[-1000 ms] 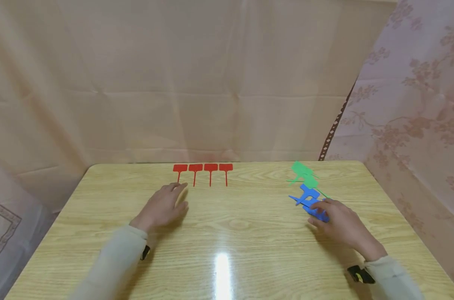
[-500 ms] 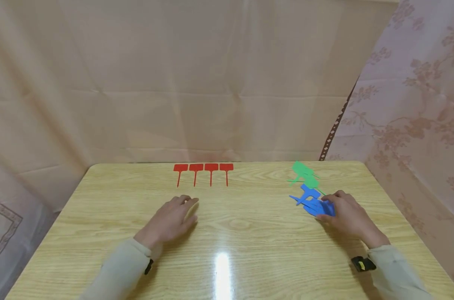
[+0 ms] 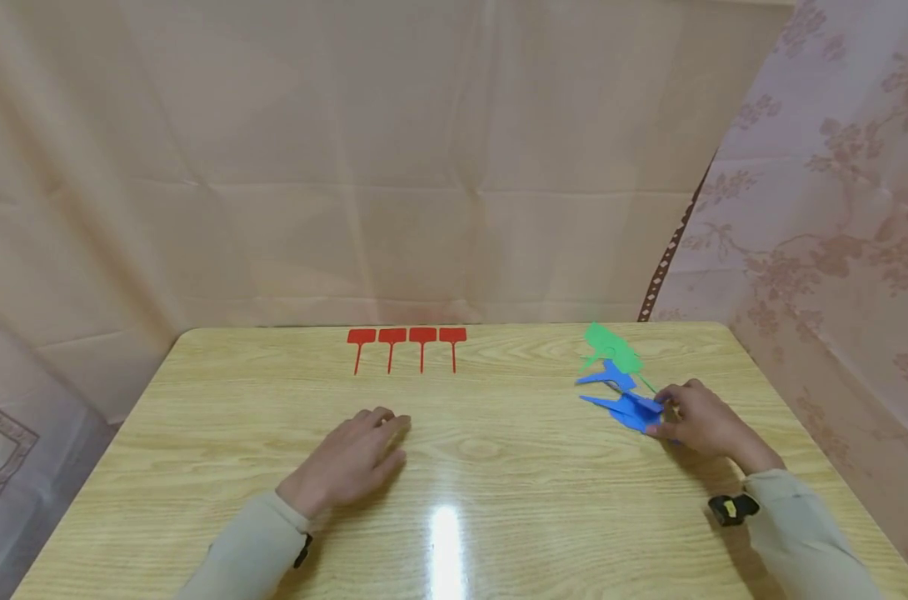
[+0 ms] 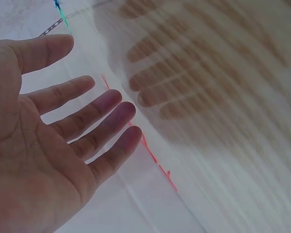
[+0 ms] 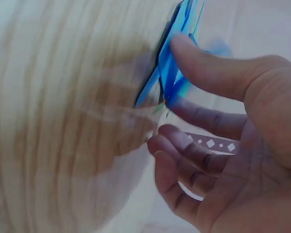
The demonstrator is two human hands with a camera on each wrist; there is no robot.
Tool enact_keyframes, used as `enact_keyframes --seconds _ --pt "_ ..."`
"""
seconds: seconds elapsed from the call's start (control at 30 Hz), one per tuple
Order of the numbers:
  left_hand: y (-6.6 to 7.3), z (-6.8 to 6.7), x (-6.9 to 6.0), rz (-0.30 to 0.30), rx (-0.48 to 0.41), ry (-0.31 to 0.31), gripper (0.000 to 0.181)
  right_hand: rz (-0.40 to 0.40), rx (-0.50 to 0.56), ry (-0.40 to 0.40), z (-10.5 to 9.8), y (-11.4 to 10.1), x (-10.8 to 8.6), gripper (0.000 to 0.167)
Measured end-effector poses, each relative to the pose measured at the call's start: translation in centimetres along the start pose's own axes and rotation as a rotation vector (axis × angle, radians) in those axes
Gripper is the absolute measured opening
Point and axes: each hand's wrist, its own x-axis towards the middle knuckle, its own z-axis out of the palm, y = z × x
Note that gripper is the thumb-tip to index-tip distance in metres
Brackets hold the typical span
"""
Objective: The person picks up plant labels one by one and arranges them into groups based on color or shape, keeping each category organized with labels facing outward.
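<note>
My right hand (image 3: pixel 701 421) is at the pile of blue T-shaped plant labels (image 3: pixel 630 412), thumb and index finger pinching the edge of one label. In the right wrist view the blue labels (image 5: pixel 167 63) lie between thumb and index finger, the other fingers curled beside them. One blue label (image 3: pixel 611 377) lies just behind, touching the green plant labels (image 3: pixel 611 348). Palm down over the table, my left hand (image 3: pixel 349 458) holds nothing; its fingers (image 4: pixel 94 116) are spread and relaxed in the left wrist view.
Several red plant labels (image 3: pixel 422 335) lie in a row along the back edge of the wooden table (image 3: pixel 499 500), heads away from me. A beige curtain (image 3: pixel 424 167) hangs behind the table, and a flowered one (image 3: pixel 836 208) hangs at the right.
My left hand has drawn back from the red labels, towards me and rightward. My right hand has shifted slightly right; the blue labels have turned and spread, and one green label has shifted.
</note>
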Motion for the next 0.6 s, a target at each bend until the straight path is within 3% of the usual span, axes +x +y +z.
enact_keyframes --seconds 0.3,0.47,0.6 --pt "-0.4 0.0 -0.3 -0.025 0.010 -0.006 0.045 -0.031 -0.002 0.105 0.4 0.2 0.0 0.022" --pt "-0.9 -0.6 -0.8 -0.069 -0.002 0.000 0.046 -0.082 -0.015 0.278 0.5 -0.4 0.0 0.015" --pt "-1.5 -1.1 -1.4 -0.093 -0.021 0.021 0.048 -0.169 0.050 0.431 0.5 -1.7 0.2 0.009"
